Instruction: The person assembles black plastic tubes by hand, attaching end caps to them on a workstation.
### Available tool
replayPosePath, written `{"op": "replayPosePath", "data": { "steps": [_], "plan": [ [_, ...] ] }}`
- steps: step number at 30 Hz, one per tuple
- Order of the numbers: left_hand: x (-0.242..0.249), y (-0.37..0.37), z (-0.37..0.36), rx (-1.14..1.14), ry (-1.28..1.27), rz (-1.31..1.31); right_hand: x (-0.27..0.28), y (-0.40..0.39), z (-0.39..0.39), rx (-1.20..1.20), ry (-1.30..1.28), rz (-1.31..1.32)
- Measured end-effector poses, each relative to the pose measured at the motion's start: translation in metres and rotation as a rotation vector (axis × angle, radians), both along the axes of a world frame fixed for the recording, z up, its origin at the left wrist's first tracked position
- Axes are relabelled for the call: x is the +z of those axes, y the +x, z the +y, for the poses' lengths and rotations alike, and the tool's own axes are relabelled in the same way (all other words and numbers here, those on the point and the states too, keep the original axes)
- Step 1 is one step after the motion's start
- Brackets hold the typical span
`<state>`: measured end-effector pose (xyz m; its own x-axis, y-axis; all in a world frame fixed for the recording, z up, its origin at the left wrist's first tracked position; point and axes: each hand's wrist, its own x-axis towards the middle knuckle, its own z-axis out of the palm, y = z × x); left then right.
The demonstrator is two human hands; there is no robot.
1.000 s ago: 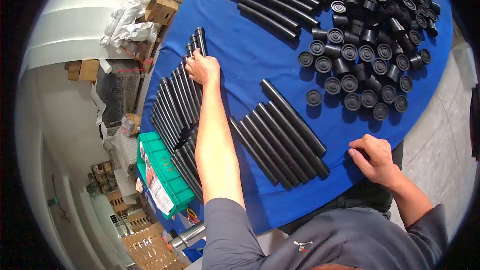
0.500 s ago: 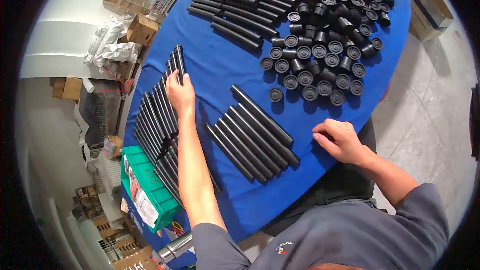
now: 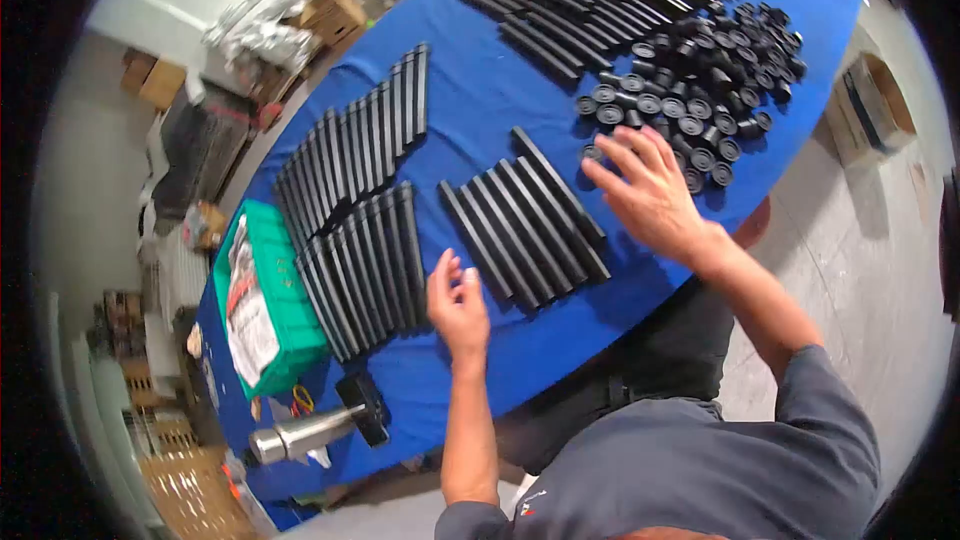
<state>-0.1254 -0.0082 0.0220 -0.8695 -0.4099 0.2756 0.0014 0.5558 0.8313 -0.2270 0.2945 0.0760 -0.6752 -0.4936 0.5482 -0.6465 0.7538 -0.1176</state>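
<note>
My right hand (image 3: 655, 195) reaches over the near edge of a heap of black round caps (image 3: 690, 105), its fingers spread; one cap (image 3: 592, 153) shows right at the fingertips. Loosely curled with the fingers apart, my left hand (image 3: 458, 315) hovers over the cloth and holds nothing. It is between a row of black tubes (image 3: 530, 230) in the middle and a lower left row of tubes (image 3: 365, 265). Above that lies another slanted row of tubes (image 3: 350, 145), closely side by side.
A green bin (image 3: 290, 325) with papers on its side stands at the table's left. Near it lies a silver cylinder (image 3: 305, 437) beside a black block (image 3: 368, 408). More tubes (image 3: 590, 0) cover the far end of the blue cloth (image 3: 470, 70). A cardboard box (image 3: 870, 110) sits on the floor at right.
My left hand has left the tube in the left row and come back toward my body. My right hand has moved forward to the caps and spread its fingers. The view has shifted.
</note>
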Motion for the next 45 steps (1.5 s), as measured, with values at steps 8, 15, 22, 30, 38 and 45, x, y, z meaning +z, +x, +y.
{"op": "replayPosePath", "data": {
  "steps": [8,15,22,30,38,45],
  "plan": [
    [-0.016,0.010,0.006,-0.155,-0.450,0.101,-0.024,-0.063,-0.019,0.041,0.400,-0.013],
    [-0.017,0.013,0.003,0.021,-0.335,0.103,0.001,-0.023,-0.016,0.059,0.088,0.015],
    [-0.022,0.011,-0.001,-0.023,-0.304,0.126,-0.041,0.046,0.018,-0.041,-0.285,-0.318],
    [-0.014,0.013,0.004,0.010,-0.331,0.067,-0.019,0.064,0.021,-0.140,-0.149,-0.372],
    [-0.007,0.017,0.005,0.108,-0.424,-0.034,-0.003,0.132,-0.022,0.360,-0.365,-0.738],
    [-0.013,0.069,-0.023,0.064,0.456,-0.023,-0.040,0.142,-0.065,0.577,-0.546,-0.945]
  ]
}}
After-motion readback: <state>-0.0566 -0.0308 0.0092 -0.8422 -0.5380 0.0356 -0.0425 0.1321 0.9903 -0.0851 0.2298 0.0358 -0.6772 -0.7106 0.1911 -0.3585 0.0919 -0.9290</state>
